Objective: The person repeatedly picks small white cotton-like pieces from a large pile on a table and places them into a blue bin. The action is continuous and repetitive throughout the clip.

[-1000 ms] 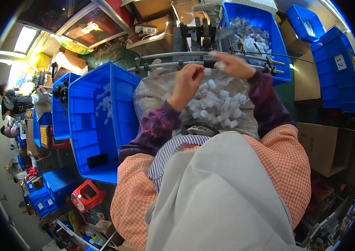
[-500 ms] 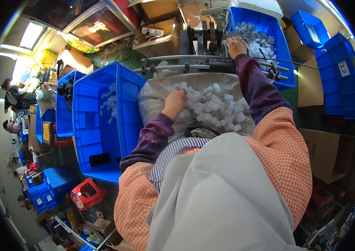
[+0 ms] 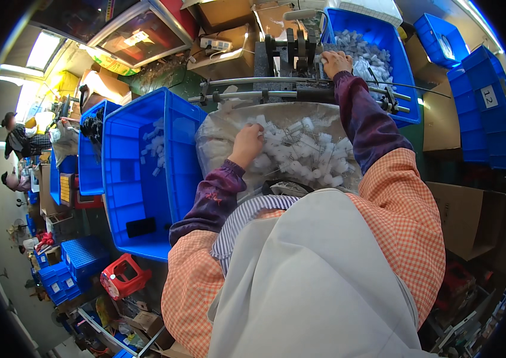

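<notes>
My left hand (image 3: pixel 248 145) rests at the left edge of a pile of white plastic cylinders with thin metal springs or wires (image 3: pixel 300 149), its fingers curled; anything in them is hidden. The pile lies on a pale plastic sheet (image 3: pixel 220 128) in front of me. Farther off, my right hand (image 3: pixel 337 64) is closed at the right side of a dark metal bench machine (image 3: pixel 291 56). What its fingers grip is covered by the hand. Two shiny horizontal rods (image 3: pixel 247 95) run between the machine and the pile.
On the left, a deep blue bin (image 3: pixel 136 221) contains a few white pieces and a dark flat object. Behind my right hand, another blue bin (image 3: pixel 407 77) holds many whitish parts. Cardboard boxes (image 3: pixel 223 59) stand at the back. A red stool (image 3: pixel 124 275) sits lower left.
My left hand has shifted slightly left and down at the pile's edge. My right hand stays by the machine, its fingers a little changed in pose.
</notes>
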The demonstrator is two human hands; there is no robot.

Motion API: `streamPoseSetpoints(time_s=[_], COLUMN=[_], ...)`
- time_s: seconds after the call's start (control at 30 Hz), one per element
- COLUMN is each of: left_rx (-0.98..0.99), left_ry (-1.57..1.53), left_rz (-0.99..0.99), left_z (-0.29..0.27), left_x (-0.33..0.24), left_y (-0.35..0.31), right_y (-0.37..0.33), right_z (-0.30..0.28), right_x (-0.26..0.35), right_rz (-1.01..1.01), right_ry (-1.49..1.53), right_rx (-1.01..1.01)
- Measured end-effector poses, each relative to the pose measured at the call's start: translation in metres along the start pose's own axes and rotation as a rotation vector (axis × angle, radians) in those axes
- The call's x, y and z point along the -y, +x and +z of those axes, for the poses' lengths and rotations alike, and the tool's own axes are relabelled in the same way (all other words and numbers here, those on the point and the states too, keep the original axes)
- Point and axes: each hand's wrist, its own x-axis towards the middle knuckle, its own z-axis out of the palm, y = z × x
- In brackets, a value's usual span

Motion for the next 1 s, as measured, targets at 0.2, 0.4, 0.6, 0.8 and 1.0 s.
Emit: streamPoseSetpoints(time_s=[0.2, 0.4, 0.6, 0.8, 1.0], left_rx=[0.029, -0.102, -0.199, -0.297, -0.377], left_ry=[0.025, -0.043, -0.032, 0.007, 0.023], left_rz=[-0.013, 0.062, 0.103, 0.153, 0.207], left_z=[0.0, -0.001, -0.015, -0.041, -0.066], left_x=[0.007, 0.005, -0.008, -0.029, -0.047], left_y=[0.002, 0.007, 0.01, 0.008, 0.004], right_y=[-0.017, -0.025, -0.02, -0.024, -0.019], right_z=[-0.018, -0.011, 0.007, 0.005, 0.0], right_x=[-0.005, 0.006, 0.047, 0.051, 0.003], right_rz=[0.171, 0.131, 0.04, 0.024, 0.066], right_ry=[-0.108, -0.049, -0.064, -0.065, -0.078], right_rx=[-0.011, -0.061, -0.132, -0.124, -0.041])
